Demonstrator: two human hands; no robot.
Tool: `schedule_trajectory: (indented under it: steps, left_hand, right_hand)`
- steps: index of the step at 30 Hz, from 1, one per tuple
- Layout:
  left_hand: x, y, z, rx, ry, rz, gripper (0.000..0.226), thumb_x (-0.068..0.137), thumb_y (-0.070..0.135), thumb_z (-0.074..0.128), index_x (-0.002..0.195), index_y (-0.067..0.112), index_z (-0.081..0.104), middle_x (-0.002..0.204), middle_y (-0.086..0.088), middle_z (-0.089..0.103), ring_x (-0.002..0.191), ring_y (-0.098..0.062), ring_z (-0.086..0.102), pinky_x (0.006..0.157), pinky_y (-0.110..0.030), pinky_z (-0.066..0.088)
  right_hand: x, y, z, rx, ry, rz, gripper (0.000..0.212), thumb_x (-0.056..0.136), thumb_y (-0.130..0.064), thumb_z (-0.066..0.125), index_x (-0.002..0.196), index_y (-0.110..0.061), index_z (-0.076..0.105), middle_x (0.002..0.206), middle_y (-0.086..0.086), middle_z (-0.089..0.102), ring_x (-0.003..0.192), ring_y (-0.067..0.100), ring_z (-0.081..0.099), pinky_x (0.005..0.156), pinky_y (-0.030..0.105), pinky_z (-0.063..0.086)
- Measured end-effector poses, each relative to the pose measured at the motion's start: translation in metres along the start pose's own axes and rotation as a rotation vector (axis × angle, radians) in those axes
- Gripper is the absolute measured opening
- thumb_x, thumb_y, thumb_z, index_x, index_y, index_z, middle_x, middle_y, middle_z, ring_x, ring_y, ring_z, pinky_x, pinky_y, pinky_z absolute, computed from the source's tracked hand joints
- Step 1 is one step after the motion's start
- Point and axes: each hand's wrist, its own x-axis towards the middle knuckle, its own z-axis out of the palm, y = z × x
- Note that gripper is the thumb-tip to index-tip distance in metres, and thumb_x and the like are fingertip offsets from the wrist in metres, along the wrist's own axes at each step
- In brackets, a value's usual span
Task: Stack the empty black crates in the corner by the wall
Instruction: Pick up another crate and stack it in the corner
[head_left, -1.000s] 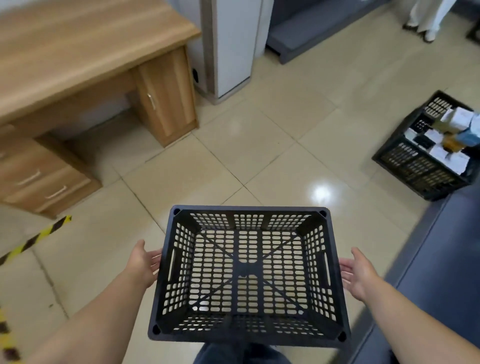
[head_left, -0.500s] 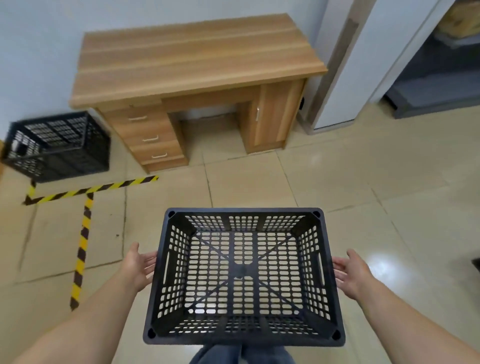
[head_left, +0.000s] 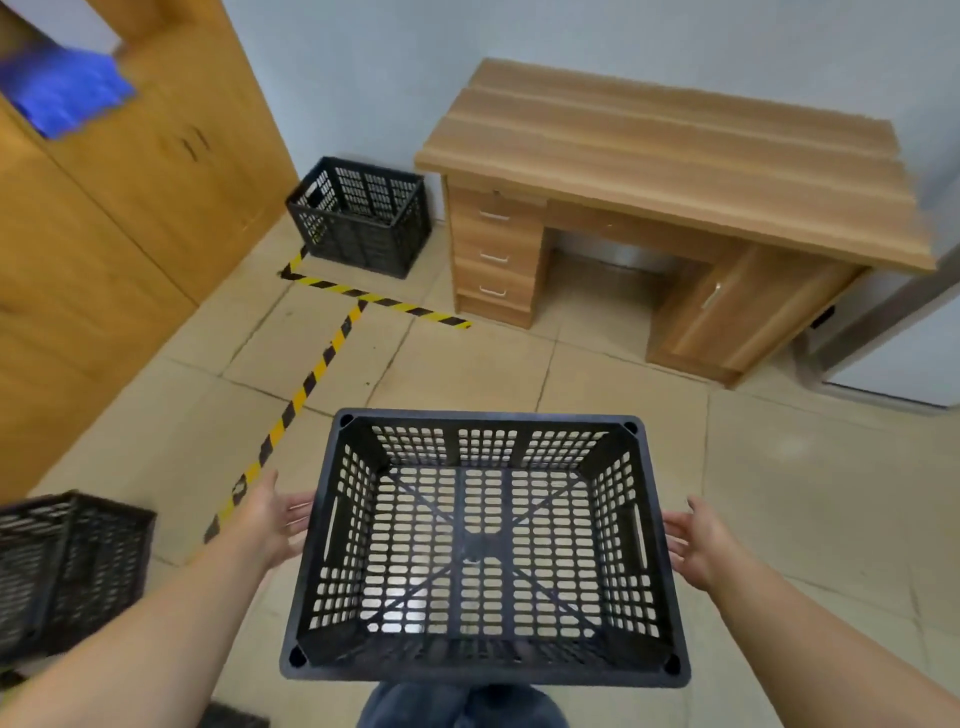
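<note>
the left hand (head_left: 270, 519) and right hand (head_left: 698, 545) formed the grip on the carried crate (head_left: 483, 551), one at each short side by the handle slots. the palms pressed flat against the side walls with fingers extended rather than curled, and the fingertips were hidden behind the rim. the carried crate was empty, held level above the floor (head_left: 779, 493) in front of the person's knees, its open top facing up.

a wide stretch of bare tile lay ahead of it. striped floor tape (head_left: 311, 374) ran away from the left hand toward the corner, where it met a cross strip. beyond that strip a corner crate (head_left: 361, 215) stood upright on the floor against the wall (head_left: 415, 78), between the wooden cabinet (head_left: 130, 208) and the drawer side of the desk (head_left: 665, 171). another side crate (head_left: 67, 566) sat at the left edge of the view, blurred, near the left forearm.

no readable writing or labels showed anywhere.
</note>
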Motion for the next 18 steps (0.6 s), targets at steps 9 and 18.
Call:
schedule_trajectory:
  steps: [9, 18]
  left_hand:
    - [-0.002, -0.005, -0.086, -0.180, 0.088, -0.039, 0.073, 0.092, 0.063, 0.022, 0.102, 0.000, 0.058, 0.104, -0.017, 0.058, 0.105, -0.027, 0.050, 0.088, -0.044, 0.039]
    - [0.025, 0.024, -0.192, -0.311, 0.067, -0.077, 0.072, 0.091, 0.062, 0.022, 0.103, 0.000, 0.058, 0.096, -0.017, 0.058, 0.089, -0.026, 0.053, 0.083, -0.041, 0.040]
  right_hand:
    - [-0.027, -0.023, 0.094, -0.246, -0.099, -0.030, 0.054, 0.097, -0.048, 0.028, 0.083, -0.002, 0.052, 0.084, 0.013, 0.054, 0.074, 0.024, 0.050, 0.059, 0.035, 0.039]
    - [-0.073, -0.021, 0.221, -0.354, -0.125, -0.073, 0.055, 0.097, -0.049, 0.030, 0.088, 0.002, 0.051, 0.081, 0.015, 0.054, 0.071, 0.026, 0.052, 0.059, 0.036, 0.043]
